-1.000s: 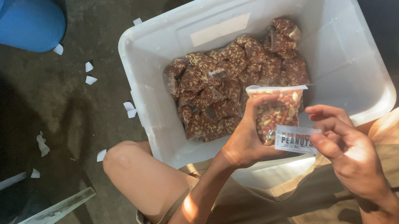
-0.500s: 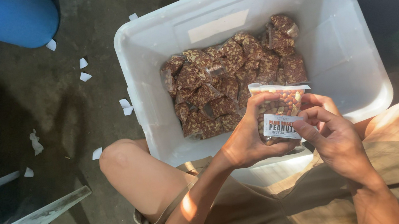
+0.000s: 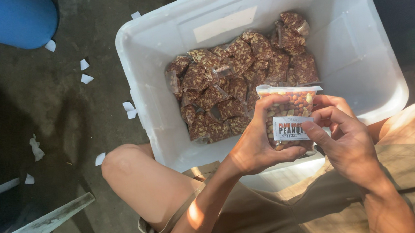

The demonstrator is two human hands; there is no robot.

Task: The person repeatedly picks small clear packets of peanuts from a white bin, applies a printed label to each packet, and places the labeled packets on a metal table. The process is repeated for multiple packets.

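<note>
Item: clear peanut packet (image 3: 291, 117) with white label, gripped in my left hand (image 3: 257, 144) over the near rim of a white plastic tub (image 3: 162, 85); my right hand (image 3: 342, 137) pinches its right edge. Tub holds heaped peanut packets (image 3: 244, 76). Surroundings: blue drum (image 3: 14, 19), paper scraps (image 3: 86, 78), grey concrete floor (image 3: 35, 115), white plastic chair (image 3: 28, 230).

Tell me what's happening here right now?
A seated person holds a small clear packet of peanuts over a white plastic tub. The left hand grips the packet from the side, while the right hand presses a white label onto its front. More filled packets lie piled in the tub. Paper scraps litter the floor.
</note>
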